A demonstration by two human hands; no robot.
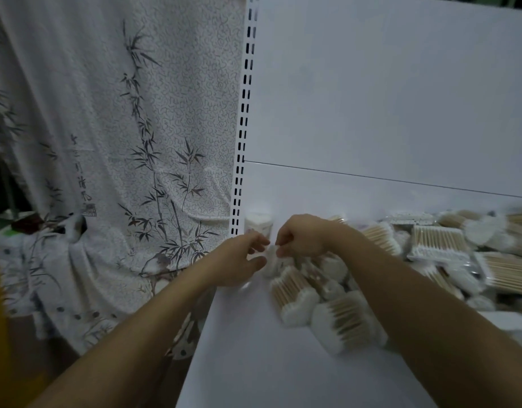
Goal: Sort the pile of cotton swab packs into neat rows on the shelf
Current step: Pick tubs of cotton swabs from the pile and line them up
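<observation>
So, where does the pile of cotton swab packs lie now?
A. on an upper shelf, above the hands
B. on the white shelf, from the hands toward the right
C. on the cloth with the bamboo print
B: the pile of packs lies on the white shelf and reaches from the right hand to the right edge of the picture.

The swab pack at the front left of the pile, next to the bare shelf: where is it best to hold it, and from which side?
Pinch the front pack across its wooden sticks, coming from above and the left, over the bare shelf. It lies flat, its cotton ends look soft, and another pack crowds its right side.
</observation>
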